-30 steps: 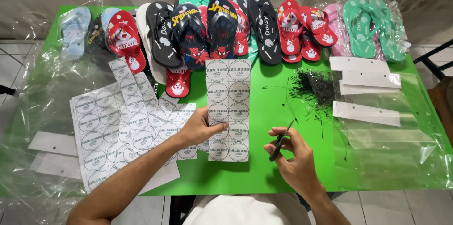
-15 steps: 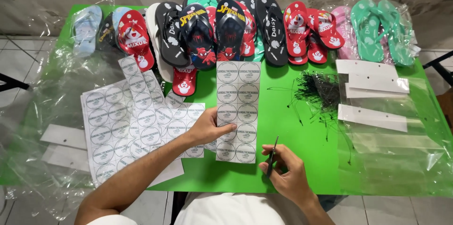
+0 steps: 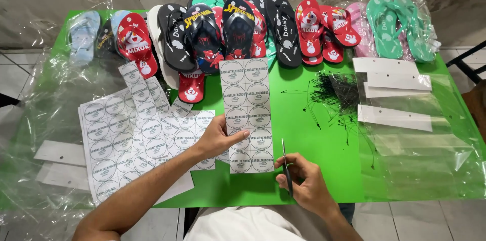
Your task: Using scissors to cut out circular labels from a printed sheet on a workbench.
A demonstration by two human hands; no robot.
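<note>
White label strip [image 3: 247, 114] of ten round stickers pinched in left hand [image 3: 216, 139] grip, right hand [image 3: 302, 181] grip pinching scissors [image 3: 286, 166]

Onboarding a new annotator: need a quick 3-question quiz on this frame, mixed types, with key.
1. True or false: the left hand holds a strip of round labels.
2. What does the right hand grip? A) scissors B) a pen C) a flip-flop
3. On which side of the green table does the heap of thin black ties lie, seen by the camera?

Key:
1. True, thumb on its lower left edge.
2. A, the scissors.
3. The right, by the clear bags.
</note>
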